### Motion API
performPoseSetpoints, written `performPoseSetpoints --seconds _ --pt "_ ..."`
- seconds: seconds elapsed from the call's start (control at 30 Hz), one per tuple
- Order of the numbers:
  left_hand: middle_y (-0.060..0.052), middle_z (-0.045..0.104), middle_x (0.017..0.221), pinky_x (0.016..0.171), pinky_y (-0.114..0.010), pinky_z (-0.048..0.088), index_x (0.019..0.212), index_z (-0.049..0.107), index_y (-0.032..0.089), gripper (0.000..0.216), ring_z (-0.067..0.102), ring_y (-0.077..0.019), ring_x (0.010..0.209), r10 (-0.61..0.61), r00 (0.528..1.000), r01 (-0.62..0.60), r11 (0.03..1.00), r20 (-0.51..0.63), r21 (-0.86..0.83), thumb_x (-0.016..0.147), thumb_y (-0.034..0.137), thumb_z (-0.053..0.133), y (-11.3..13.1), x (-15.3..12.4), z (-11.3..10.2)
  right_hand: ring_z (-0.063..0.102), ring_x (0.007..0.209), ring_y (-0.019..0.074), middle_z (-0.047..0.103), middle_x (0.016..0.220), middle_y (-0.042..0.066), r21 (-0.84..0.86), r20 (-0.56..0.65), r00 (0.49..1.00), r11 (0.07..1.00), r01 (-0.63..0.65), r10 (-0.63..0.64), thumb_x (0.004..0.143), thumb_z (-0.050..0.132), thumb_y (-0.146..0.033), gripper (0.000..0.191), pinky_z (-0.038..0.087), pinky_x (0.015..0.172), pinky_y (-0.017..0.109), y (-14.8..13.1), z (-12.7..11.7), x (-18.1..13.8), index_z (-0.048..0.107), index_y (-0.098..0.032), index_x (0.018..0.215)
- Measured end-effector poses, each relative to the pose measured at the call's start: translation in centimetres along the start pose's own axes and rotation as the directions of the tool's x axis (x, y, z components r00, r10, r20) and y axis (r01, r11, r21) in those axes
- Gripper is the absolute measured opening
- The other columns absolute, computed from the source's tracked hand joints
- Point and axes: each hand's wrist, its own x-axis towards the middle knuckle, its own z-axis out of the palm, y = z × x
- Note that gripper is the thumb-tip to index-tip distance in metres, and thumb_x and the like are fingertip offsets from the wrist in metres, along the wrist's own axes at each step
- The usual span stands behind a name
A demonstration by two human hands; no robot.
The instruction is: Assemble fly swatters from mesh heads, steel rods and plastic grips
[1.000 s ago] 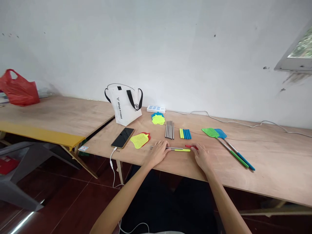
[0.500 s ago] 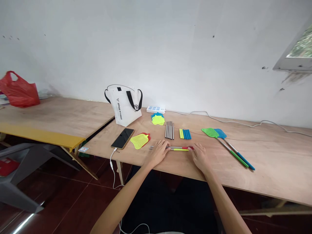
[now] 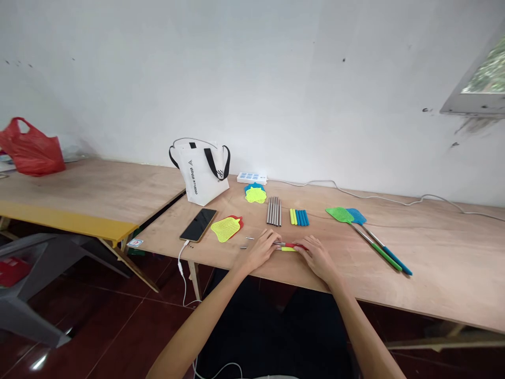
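Two thin metal rods lie side by side near the front edge of the table, one ending in a red handle grip [image 3: 291, 245] and the other in a yellow handle grip [image 3: 289, 249]. My left hand [image 3: 261, 249] closes over the metal part, covering much of both rods; the rod ends stick out to its left. Fingers of my right hand [image 3: 316, 256] pinch the red grip at its right end, with the yellow grip just below. Beyond my hands lie a row of metal rods [image 3: 274, 211] and several yellow and blue grips [image 3: 300, 217].
Yellow and red flyswatter heads [image 3: 226, 229] lie left, beside a phone [image 3: 198, 225] on a cable. Yellow and blue star-shaped heads [image 3: 255, 194], a white bag [image 3: 203, 173] and a power strip [image 3: 251, 178] stand behind. Green and blue flyswatters [image 3: 371, 239] lie right.
My right hand has moved left, closer to my left hand, and the red and yellow grips have shifted left. The rods' left ends now lie farther apart.
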Motion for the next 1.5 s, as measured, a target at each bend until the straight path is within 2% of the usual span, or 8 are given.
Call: performPoseSetpoints --seconds 0.27,0.5,0.6,0.8,0.93,1.1,1.27,1.5 --pt "-0.003 0.060 0.110 0.096 -0.033 0.047 0.107 0.053 0.024 0.004 0.056 -0.0204 0.110 0.009 1.000 -0.009 1.000 -0.001 0.018 0.104 0.023 0.050 0.62 -0.08 -0.23 0.060 0.093 0.0239 0.068 0.099 0.007 -0.104 0.008 1.000 0.994 0.024 -0.024 0.106 0.041 -0.043 0.033 0.046 0.083 0.039 -0.57 0.08 0.16 0.070 -0.029 0.114" --pt "-0.004 0.061 0.105 0.093 -0.035 0.045 0.102 0.052 0.023 0.008 0.057 -0.0212 0.103 -0.041 0.999 0.044 0.990 -0.023 0.135 0.104 0.020 0.045 0.71 0.03 -0.42 0.061 0.104 0.0247 0.070 0.113 0.007 -0.138 -0.022 0.999 0.989 -0.044 0.041 0.106 0.037 -0.033 0.034 0.044 0.087 0.039 -0.34 0.00 0.09 0.064 -0.030 0.126" --pt "-0.004 0.062 0.104 0.091 -0.036 0.044 0.101 0.052 0.023 0.010 0.057 -0.0215 0.101 -0.048 0.999 0.051 0.983 -0.020 0.176 0.104 0.020 0.043 0.59 0.06 -0.30 0.061 0.106 0.0248 0.070 0.116 0.006 -0.135 -0.032 0.997 0.988 -0.073 0.070 0.106 0.038 -0.029 0.031 0.043 0.087 0.039 -0.14 0.22 0.02 0.064 -0.028 0.122" --pt "-0.004 0.064 0.104 0.090 -0.036 0.043 0.101 0.053 0.023 0.012 0.059 -0.0215 0.100 -0.077 0.997 0.078 0.980 -0.012 0.183 0.105 0.020 0.042 0.57 0.10 -0.35 0.062 0.098 0.0230 0.071 0.105 0.005 -0.119 -0.017 0.995 0.988 -0.095 0.094 0.104 0.038 -0.025 0.026 0.044 0.084 0.037 -0.02 0.30 0.04 0.064 -0.025 0.101" --pt "-0.003 0.065 0.107 0.093 -0.037 0.042 0.103 0.053 0.023 0.008 0.059 -0.0215 0.103 -0.073 0.997 0.073 0.983 -0.007 0.168 0.104 0.028 0.047 0.79 0.00 -0.54 0.062 0.099 0.0219 0.071 0.105 0.005 -0.112 -0.026 0.996 0.990 -0.090 0.087 0.103 0.038 -0.023 0.025 0.043 0.084 0.036 -0.20 0.14 0.06 0.062 -0.025 0.099" --pt "-0.002 0.065 0.107 0.095 -0.039 0.040 0.099 0.055 0.023 0.010 0.058 -0.0228 0.104 -0.064 0.998 0.058 0.973 0.019 0.223 0.094 0.027 0.062 1.01 -0.11 -0.45 0.062 0.100 0.0219 0.071 0.105 0.004 -0.113 -0.005 0.996 0.989 -0.091 0.091 0.104 0.040 -0.029 0.022 0.041 0.085 0.036 -0.53 0.04 0.06 0.062 -0.025 0.098" --pt "-0.002 0.065 0.106 0.095 -0.040 0.039 0.099 0.055 0.023 0.014 0.058 -0.0229 0.103 -0.065 0.998 0.063 0.968 -0.002 0.243 0.088 0.015 0.059 0.82 -0.15 -0.28 0.062 0.100 0.0227 0.071 0.105 0.004 -0.118 0.006 0.995 0.988 -0.096 0.098 0.104 0.042 -0.039 0.025 0.041 0.086 0.038 -0.66 0.02 0.08 0.062 -0.026 0.099" --pt "-0.002 0.064 0.106 0.096 -0.041 0.039 0.102 0.055 0.023 0.017 0.058 -0.0235 0.104 -0.102 0.994 0.107 0.958 -0.032 0.266 0.088 0.011 0.054 0.59 -0.15 -0.21 0.062 0.098 0.0226 0.070 0.103 0.004 -0.115 0.013 0.995 0.989 -0.098 0.100 0.103 0.045 -0.045 0.025 0.041 0.087 0.039 -0.60 -0.04 0.03 0.061 -0.026 0.097"
